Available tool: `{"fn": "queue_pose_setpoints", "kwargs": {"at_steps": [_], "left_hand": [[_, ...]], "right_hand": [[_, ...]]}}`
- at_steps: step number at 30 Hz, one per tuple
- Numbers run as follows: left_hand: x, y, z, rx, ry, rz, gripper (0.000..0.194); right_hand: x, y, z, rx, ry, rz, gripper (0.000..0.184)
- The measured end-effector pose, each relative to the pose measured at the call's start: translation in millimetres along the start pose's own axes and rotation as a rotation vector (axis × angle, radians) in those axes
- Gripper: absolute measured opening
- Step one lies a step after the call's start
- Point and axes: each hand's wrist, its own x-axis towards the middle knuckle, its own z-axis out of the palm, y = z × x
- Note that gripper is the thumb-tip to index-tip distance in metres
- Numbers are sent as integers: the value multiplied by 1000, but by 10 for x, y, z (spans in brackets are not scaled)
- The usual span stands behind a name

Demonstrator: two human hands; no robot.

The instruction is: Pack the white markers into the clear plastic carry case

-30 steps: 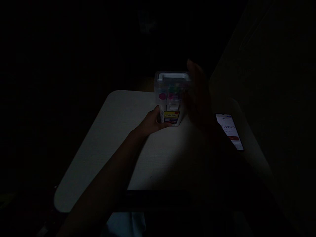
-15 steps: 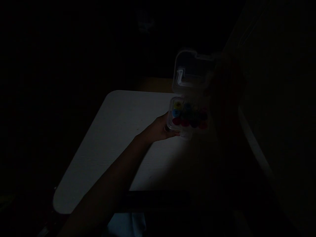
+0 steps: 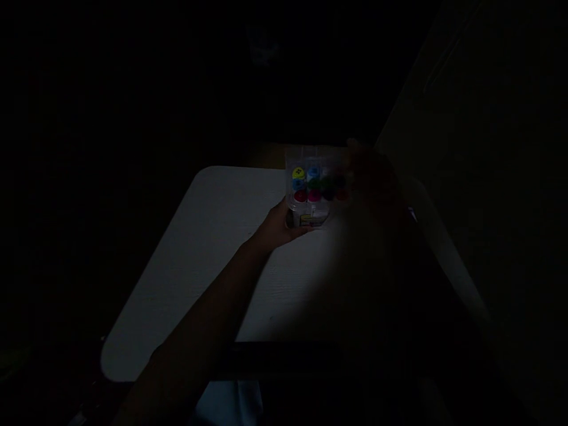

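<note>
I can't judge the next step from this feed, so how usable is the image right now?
In the head view, the picture is very dark: only the white table catches light. The right hand is a shadowed blur, while the left hand and the clear plastic case with its coloured caps are fairly legible.

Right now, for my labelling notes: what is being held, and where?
The left hand grips a clear plastic case of markers at its lower left corner; the right hand, beside it, is too dark to judge.

Clear plastic marker case [image 3: 313, 192] lower than before, and its raised lid no longer in view.
</note>
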Motion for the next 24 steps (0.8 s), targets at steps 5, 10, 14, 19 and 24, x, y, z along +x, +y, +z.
{"fn": "queue_pose_setpoints", "kwargs": {"at_steps": [5,10,14,19,24], "left_hand": [[29,-58,-79,106,181,-52,71],[92,-148,-159,368,165,68,69],[122,-180,-194,592,230,174,71],[115,-148,-200,716,305,156,73],[115,-153,-207,751,295,180,67]], "right_hand": [[-324,-316,137,-2,-66,-190,40],[-567,-271,218,-36,-45,-220,43],[-600,-88,202,-6,67,-170,40],[-609,104,243,103,122,-65,34],[-705,227,389,276,257,128,25]]}}
